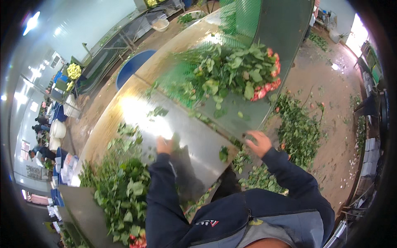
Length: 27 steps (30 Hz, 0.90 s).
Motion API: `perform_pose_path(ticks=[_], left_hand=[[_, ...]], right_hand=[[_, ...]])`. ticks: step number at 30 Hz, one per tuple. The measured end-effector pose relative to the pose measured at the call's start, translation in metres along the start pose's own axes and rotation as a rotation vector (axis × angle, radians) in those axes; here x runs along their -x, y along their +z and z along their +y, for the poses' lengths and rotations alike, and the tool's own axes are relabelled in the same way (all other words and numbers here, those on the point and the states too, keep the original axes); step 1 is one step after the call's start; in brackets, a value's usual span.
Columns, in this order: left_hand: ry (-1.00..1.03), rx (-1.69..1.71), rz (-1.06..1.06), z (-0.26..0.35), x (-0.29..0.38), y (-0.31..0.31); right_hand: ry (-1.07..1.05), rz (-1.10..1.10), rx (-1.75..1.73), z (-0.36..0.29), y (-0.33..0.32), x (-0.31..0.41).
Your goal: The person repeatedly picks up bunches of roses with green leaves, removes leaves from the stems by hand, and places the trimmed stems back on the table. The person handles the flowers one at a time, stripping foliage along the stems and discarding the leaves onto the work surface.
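Note:
Above the bare metal tabletop [198,144] is my left hand [164,145], blurred, with no stem seen in it. My right hand [259,143] is by the table's right edge, thumb and fingers apart, nothing held. Beyond both hands, a bunch of pink-red roses [238,73] lies on its side on green mesh netting [176,77], its blooms towards the right. A second heap of leafy rose stems [127,189] lies left of my left forearm, with a few pink blooms at its lower end. Loose leaves [158,112] are scattered on the metal.
Cut stems and leaves [299,130] are piled on the floor to the right. A blue tub [133,66] stands beyond the table's far edge. White buckets [58,129] and several people bending are at the far left. Part of another person [311,20] shows at the upper right.

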State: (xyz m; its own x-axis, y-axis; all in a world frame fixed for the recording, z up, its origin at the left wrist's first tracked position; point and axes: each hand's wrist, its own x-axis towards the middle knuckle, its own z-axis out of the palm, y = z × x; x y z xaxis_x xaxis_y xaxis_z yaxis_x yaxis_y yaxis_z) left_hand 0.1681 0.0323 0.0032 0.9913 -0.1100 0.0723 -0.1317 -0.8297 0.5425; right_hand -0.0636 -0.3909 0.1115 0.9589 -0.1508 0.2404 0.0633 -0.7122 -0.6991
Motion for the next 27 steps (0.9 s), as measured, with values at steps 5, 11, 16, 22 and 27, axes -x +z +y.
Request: perform_pose_path(ticks=[5,11,16,22,27], left_hand=[[0.318,-0.123,0.040,0.132,0.062,0.069],[0.345,0.050,-0.237,0.203,0.118,0.066],[0.568,0.389,-0.635,0.220,0.116,0.073],[0.308,0.668,-1.083,0.318,0.018,0.044],[-0.338,1.328,-0.355,0.384,-0.103,0.171]], right_hand=[[-0.371,-0.094,0.087,0.004,0.065,-0.245],[-0.135,-0.381,0.467,0.075,0.140,-0.309],[-0.270,-0.424,0.515,0.112,0.001,-0.116],[0.368,-1.141,0.632,0.174,-0.220,-0.083],[0.174,-0.394,0.081,0.171,-0.243,-0.339]])
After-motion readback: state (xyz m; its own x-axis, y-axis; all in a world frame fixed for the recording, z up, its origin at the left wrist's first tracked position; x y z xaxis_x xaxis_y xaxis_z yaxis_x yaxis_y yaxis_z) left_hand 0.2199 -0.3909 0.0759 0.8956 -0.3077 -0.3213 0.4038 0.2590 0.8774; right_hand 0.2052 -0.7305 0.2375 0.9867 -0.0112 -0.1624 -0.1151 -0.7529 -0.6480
